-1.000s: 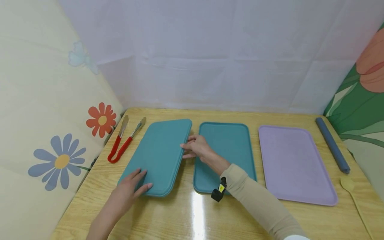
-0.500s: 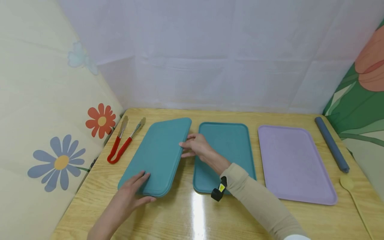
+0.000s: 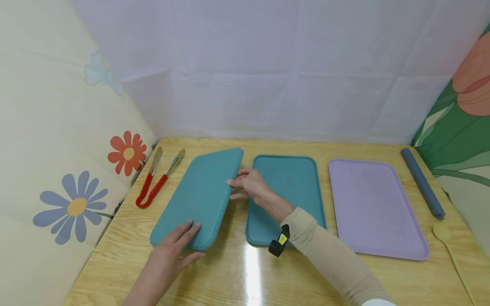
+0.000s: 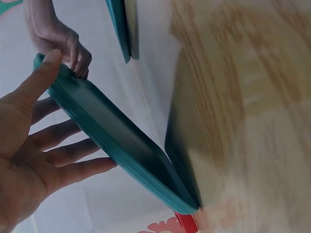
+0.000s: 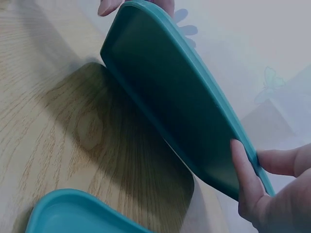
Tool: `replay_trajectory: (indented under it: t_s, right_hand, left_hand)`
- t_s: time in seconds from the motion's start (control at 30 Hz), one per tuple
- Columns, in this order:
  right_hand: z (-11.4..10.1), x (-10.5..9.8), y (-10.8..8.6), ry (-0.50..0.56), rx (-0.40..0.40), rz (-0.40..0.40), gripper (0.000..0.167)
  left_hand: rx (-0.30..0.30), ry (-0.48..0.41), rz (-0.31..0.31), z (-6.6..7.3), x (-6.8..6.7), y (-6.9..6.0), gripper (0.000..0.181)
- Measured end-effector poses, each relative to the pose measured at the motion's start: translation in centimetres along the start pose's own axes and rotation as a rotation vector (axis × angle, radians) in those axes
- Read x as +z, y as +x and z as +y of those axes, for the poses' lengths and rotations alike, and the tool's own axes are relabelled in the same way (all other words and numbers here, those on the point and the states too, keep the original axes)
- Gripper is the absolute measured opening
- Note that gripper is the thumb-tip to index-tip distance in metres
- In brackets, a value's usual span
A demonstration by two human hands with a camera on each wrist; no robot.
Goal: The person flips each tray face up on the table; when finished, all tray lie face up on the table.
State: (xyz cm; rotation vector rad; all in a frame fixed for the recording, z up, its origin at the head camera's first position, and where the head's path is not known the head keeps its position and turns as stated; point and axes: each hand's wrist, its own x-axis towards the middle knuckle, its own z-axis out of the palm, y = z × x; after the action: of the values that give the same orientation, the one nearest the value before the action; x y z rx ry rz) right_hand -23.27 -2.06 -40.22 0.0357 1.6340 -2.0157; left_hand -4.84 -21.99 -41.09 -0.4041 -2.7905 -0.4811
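Observation:
A teal tray (image 3: 197,197) is tilted, with its right long side raised off the table and its left long side low at the wood. Its rimmed, hollow face points down, as the right wrist view shows. My right hand (image 3: 252,187) pinches the raised edge, thumb (image 5: 277,161) outside and fingers (image 5: 245,177) on the inner side. Near the front edge, my left hand (image 3: 168,250) lays straight fingers on the upturned back; its thumb (image 4: 41,77) is spread by the front corner. Under my right forearm lies a second teal tray (image 3: 291,187), face up.
Red-handled tongs (image 3: 153,182) lie left of the tilted tray. To the right are a lilac tray (image 3: 377,208), a dark blue roll (image 3: 423,182) and a yellowish long-handled spoon (image 3: 442,233). A pale cloth (image 3: 283,85) hangs behind the wooden table (image 3: 229,289).
My left hand has slid a little right along the tray's front edge, its thumb moving off the back to below the edge. The tray's raised side has tilted slightly higher.

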Motion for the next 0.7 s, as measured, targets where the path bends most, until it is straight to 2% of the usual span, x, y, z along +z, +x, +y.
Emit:
replay_trajectory:
  t_s: [0.13,0.4,0.5,0.57,0.63,0.7]
  right_hand:
    - [-0.3,0.0,-0.2,0.011,-0.014,-0.010,0.055]
    - [-0.8,0.4,-0.6,0.020,-0.037,0.001,0.049]
    - [-0.9,0.5,-0.7,0.024,-0.041,0.006,0.051]
    - [-0.9,0.5,-0.7,0.027,-0.041,0.004,0.052]
    - [-0.9,0.5,-0.7,0.025,-0.048,0.000,0.054]
    - [-1.0,0.5,-0.7,0.024,-0.053,-0.005,0.055]
  left_hand:
    - [0.043,0.020,0.055,0.4,0.0,-0.1,0.066]
    - [0.114,-0.014,0.118,1.0,-0.2,0.0,0.066]
    - [0.151,-0.025,0.144,1.0,-0.4,0.1,0.054]
    - [0.167,-0.026,0.158,1.0,-0.6,0.2,0.057]
    - [0.179,-0.029,0.166,1.1,-0.7,0.3,0.068]
    - [0.187,-0.036,0.175,1.2,-0.8,0.4,0.068]
